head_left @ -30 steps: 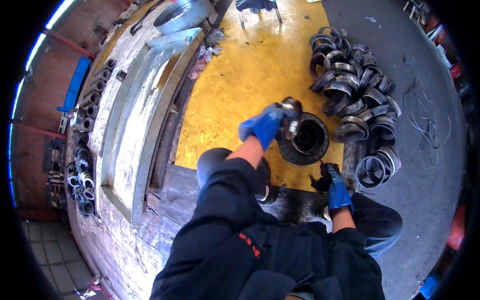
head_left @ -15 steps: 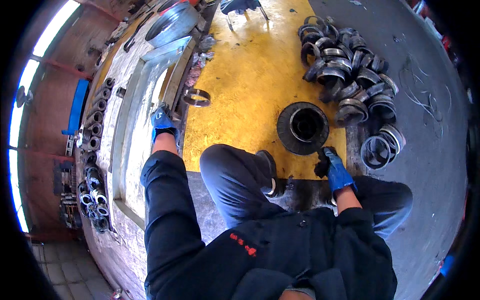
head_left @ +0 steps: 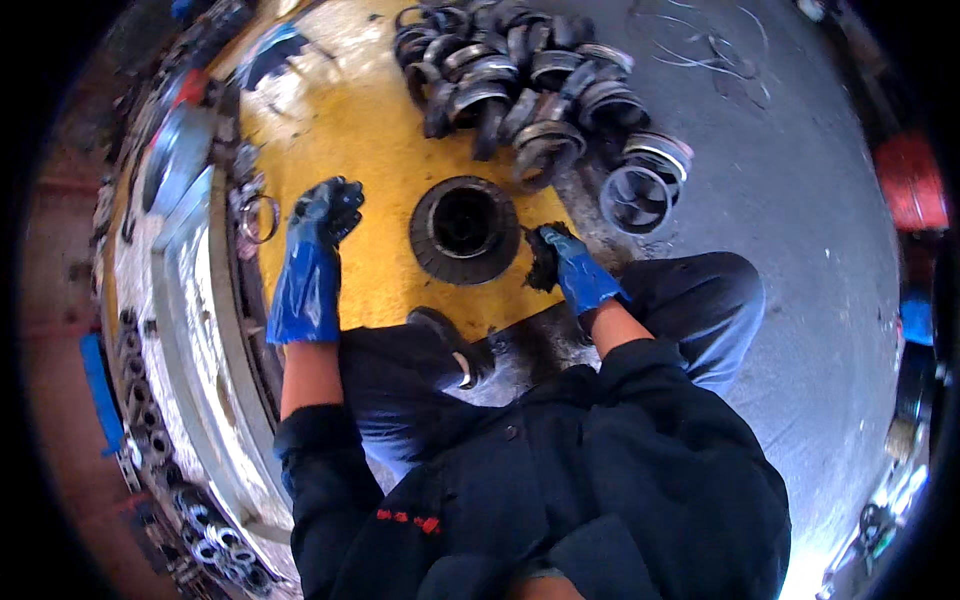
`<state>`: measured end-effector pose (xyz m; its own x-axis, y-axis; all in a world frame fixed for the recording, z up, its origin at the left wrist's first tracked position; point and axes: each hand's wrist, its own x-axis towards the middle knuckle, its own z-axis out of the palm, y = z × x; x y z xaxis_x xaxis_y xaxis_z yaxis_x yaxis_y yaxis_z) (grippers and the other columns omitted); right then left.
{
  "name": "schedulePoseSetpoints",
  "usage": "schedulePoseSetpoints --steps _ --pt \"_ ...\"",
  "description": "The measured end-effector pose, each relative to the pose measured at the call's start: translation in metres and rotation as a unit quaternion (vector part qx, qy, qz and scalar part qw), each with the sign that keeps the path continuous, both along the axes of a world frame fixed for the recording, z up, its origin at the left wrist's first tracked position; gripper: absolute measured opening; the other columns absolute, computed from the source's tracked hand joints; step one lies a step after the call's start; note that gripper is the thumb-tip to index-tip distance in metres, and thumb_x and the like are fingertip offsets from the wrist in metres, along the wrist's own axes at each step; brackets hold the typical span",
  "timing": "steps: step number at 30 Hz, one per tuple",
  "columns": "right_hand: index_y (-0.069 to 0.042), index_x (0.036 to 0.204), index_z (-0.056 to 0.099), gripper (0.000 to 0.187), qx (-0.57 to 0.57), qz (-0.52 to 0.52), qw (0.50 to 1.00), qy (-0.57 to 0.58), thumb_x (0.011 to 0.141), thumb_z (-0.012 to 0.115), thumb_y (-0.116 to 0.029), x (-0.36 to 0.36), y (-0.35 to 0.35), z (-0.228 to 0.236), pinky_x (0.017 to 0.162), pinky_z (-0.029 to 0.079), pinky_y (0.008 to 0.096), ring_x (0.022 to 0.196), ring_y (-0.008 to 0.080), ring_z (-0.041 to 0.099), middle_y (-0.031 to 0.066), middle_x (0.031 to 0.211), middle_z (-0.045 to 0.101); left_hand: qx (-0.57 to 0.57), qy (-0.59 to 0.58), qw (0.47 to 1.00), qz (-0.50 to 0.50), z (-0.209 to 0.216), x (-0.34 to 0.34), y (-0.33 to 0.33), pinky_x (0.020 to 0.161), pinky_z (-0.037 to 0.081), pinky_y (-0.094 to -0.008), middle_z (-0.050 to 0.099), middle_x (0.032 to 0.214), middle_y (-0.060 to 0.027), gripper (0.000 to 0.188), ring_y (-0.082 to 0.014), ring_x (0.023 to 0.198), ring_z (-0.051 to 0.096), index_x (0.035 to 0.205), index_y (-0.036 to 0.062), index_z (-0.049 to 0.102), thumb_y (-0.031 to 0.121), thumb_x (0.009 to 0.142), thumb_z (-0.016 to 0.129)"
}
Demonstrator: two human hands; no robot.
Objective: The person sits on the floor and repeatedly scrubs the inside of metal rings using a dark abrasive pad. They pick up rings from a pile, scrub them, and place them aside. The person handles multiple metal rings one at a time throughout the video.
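Observation:
Blue gloves cover both my hands. My left hand (head_left: 328, 212) is raised over the left side of the yellow floor, its fingers curled and dark with grime; what they hold, if anything, I cannot make out. In my right hand (head_left: 570, 262) is a crumpled black rag (head_left: 543, 262), close to the right side of a round black part (head_left: 465, 232). That part stands on the floor between my feet, with a metal ring around its dark central opening. A thin metal ring (head_left: 262, 219) stands by the tray's edge, left of my left hand.
A large pile of dark metal rings (head_left: 510, 80) lies ahead, with loose rings (head_left: 640, 195) nearer on the right. Along my left runs a long shallow metal tray (head_left: 215, 330), with rows of small rings (head_left: 145, 400) beyond. Wire (head_left: 715, 45) lies on the grey floor.
My left hand has left the tray's edge and come in over the yellow floor. My right hand keeps the rag beside the black part. The whole view has shifted.

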<state>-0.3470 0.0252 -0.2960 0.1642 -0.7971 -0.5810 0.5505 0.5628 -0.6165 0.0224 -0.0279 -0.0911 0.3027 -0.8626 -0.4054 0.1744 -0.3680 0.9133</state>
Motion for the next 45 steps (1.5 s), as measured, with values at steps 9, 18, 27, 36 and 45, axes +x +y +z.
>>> schedulePoseSetpoints --steps 9,18,27,36,45 --pt "-0.008 0.100 0.064 0.026 0.011 -0.132 0.986 0.099 0.091 0.057 -0.032 -0.110 -0.077 -0.028 0.055 0.049 0.0398 0.066 0.0249 0.060 0.0082 0.082 0.065 0.021 -0.076 0.982 -0.172 -0.071 -0.091 0.016 0.072 0.054 -0.0281 0.070 0.097 -0.0073 0.024 -0.0154 0.085 0.066 0.107 0.0073 0.065 0.021 0.088 0.069" --pt "-0.008 0.104 0.063 0.029 0.039 -0.082 0.956 0.279 0.090 0.057 -0.033 -0.172 -0.185 -0.068 0.061 0.049 0.0427 0.072 0.0283 0.060 0.0105 0.088 0.064 0.073 -0.079 0.974 -0.201 -0.050 -0.107 0.021 0.082 0.051 -0.0249 0.069 0.099 -0.0071 0.024 -0.0135 0.091 0.064 0.108 0.0034 0.065 0.011 0.086 0.068" --pt "-0.007 0.108 0.061 0.033 0.066 -0.047 0.948 0.308 0.090 0.057 -0.035 -0.190 -0.186 -0.080 0.067 0.050 0.0457 0.079 0.0317 0.060 0.0129 0.094 0.063 0.079 -0.111 0.958 -0.251 -0.016 -0.115 0.017 0.086 0.051 -0.0278 0.069 0.103 -0.0083 0.030 -0.0158 0.097 0.064 0.114 0.0042 0.063 0.015 0.087 0.069" --pt "-0.006 0.112 0.059 0.038 0.074 -0.066 0.976 0.193 0.089 0.058 -0.036 -0.163 -0.097 -0.060 0.073 0.050 0.0486 0.085 0.0351 0.060 0.0152 0.099 0.063 -0.033 -0.134 0.966 -0.219 -0.047 -0.093 0.016 0.083 0.052 -0.0294 0.070 0.099 -0.0083 0.025 -0.0148 0.093 0.064 0.109 0.0044 0.066 0.018 0.088 0.068" --pt "-0.004 0.107 0.060 0.035 0.023 0.040 0.989 0.142 0.089 0.058 -0.034 -0.043 -0.072 0.035 0.069 0.051 0.0533 0.080 0.0418 0.061 0.0223 0.095 0.063 -0.107 -0.081 0.988 -0.078 -0.024 -0.057 0.023 0.086 0.047 -0.0298 0.065 0.105 -0.0111 0.040 -0.0176 0.096 0.060 0.115 -0.0014 0.059 0.029 0.090 0.063"
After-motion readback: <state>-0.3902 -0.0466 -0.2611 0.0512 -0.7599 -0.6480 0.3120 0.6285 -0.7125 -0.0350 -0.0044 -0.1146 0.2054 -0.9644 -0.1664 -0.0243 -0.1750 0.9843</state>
